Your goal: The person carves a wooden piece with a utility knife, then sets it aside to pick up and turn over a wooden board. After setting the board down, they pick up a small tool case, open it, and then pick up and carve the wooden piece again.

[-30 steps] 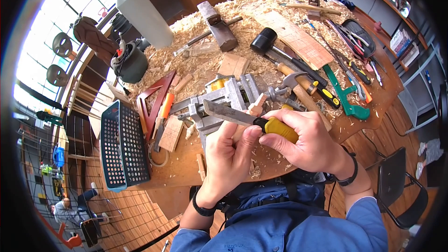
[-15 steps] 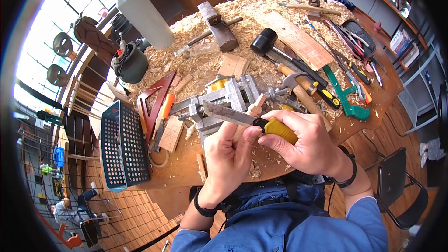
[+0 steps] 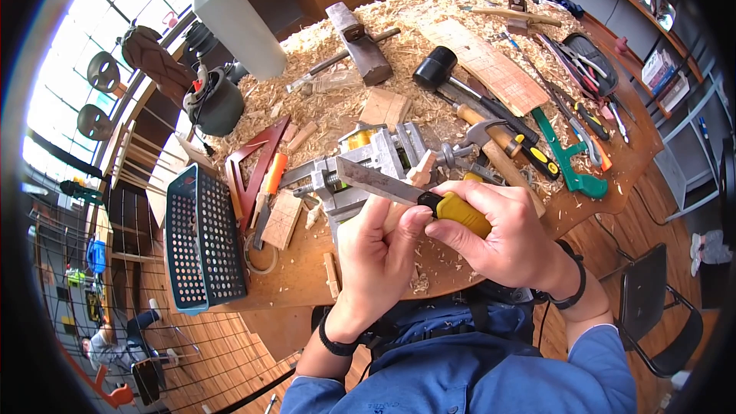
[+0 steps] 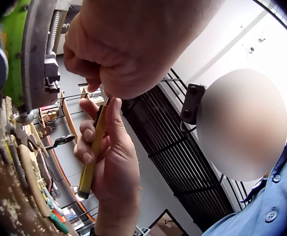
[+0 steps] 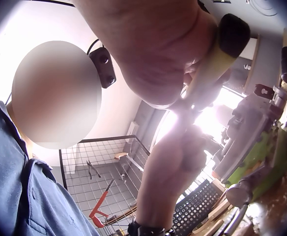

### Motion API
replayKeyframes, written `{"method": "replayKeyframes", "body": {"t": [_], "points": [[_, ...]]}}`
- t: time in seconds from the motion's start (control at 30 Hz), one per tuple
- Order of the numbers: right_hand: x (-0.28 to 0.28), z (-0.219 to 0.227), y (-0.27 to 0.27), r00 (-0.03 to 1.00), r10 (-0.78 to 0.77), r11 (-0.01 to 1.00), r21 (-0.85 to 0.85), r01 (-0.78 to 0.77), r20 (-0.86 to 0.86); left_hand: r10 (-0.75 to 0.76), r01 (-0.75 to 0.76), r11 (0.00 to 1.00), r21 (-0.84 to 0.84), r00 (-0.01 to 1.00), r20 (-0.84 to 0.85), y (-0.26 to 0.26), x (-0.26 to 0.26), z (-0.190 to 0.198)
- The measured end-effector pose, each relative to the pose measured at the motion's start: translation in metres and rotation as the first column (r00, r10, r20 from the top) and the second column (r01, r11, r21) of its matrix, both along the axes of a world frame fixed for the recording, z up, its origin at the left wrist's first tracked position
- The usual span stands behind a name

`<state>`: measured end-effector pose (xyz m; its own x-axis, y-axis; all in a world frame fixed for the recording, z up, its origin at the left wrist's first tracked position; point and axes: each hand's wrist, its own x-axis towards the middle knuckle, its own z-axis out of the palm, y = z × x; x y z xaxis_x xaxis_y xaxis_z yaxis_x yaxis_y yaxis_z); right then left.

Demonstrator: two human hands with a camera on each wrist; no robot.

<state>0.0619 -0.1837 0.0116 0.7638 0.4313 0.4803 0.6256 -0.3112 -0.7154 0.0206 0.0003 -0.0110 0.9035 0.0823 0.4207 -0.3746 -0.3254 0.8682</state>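
My right hand (image 3: 502, 230) grips the yellow and black handle of a knife (image 3: 376, 184). Its wide, slant-tipped blade points left, over the vise (image 3: 360, 161). My left hand (image 3: 376, 253) is curled round a small carved piece of wood (image 3: 421, 169), whose pale end sticks up behind the blade. Most of that piece is hidden by the blade and fingers. The left thumb presses against the knife where blade meets handle. In the left wrist view the right hand's fingers (image 4: 88, 145) wrap the yellow handle (image 4: 92, 162). The right wrist view shows the handle's black end (image 5: 234, 34).
Wood shavings (image 3: 307, 115) cover much of the bench. A perforated basket (image 3: 203, 245) stands at the left edge, beside a red set square (image 3: 257, 161). Right of the vise lie a hammer (image 3: 498, 149), a black mallet (image 3: 435, 67) and a green-handled saw (image 3: 571, 157).
The blade tip has risen slightly, and the wood's visible end has shifted and turned a little behind it. Both hands keep almost the same place and hold.
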Motion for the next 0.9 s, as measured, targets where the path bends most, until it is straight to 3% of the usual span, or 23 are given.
{"method": "replayKeyframes", "body": {"t": [0.03,0.17,0.43,0.9], "points": [[0.001,0.0,-0.001,1.0,0.001,1.0,0.0,-0.001,0.0,-0.039,0.036,0.996,-0.085,0.999,-0.034,0.0,0.0,-0.002],[0.004,-0.001,-0.005,1.0,0.029,0.998,-0.06,-0.029,0.006,-0.092,0.079,0.988,-0.132,0.991,-0.092,0.003,-0.002,-0.011],[0.0,-0.002,-0.002,1.0,0.011,1.0,-0.029,-0.011,-0.022,-0.021,0.022,1.0,0.023,1.0,-0.022,0.0,-0.002,0.005],[-0.001,-0.001,0.0,1.0,0.008,1.0,-0.016,-0.008,0.001,0.04,-0.04,0.996,0.081,0.999,-0.008,0.001,-0.004,0.01]]}}
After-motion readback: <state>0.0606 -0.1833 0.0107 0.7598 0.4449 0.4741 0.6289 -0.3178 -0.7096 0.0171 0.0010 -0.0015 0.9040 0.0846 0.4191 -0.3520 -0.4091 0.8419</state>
